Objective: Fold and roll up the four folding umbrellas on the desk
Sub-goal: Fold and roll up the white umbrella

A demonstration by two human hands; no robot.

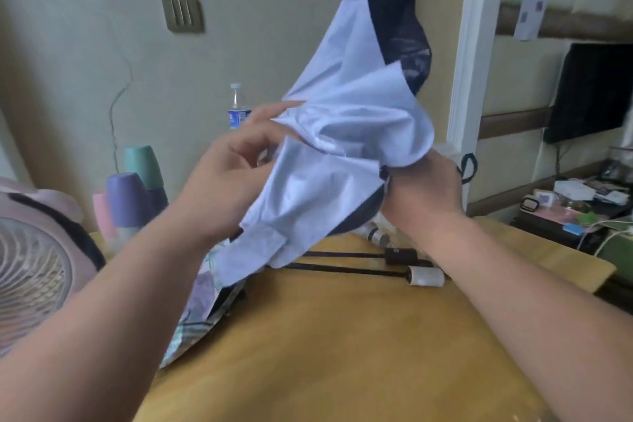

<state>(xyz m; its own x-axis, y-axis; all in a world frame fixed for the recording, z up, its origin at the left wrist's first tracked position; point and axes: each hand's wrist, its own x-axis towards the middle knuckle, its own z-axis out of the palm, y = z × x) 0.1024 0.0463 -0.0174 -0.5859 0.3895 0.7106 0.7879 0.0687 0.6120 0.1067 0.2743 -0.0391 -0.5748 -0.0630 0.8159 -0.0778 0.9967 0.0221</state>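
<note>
A pale blue umbrella (346,120) with a dark lining is held up above the wooden desk (342,336), its canopy loose and crumpled. My left hand (236,161) pinches a fold of the pale fabric, index finger stretched out. My right hand (424,188) grips the umbrella near its handle end, where a dark wrist loop (467,168) hangs out. Other folding umbrellas lie on the desk under it: two dark shafts, one with a black handle (400,255), one with a white handle (426,276), and a patterned purple-green canopy (195,315) at the left.
A pink fan (37,267) stands at the desk's left edge. Stacked pastel cups (132,195) and a water bottle (237,110) sit at the back left. A cluttered side table (575,209) and a dark screen (596,92) are to the right.
</note>
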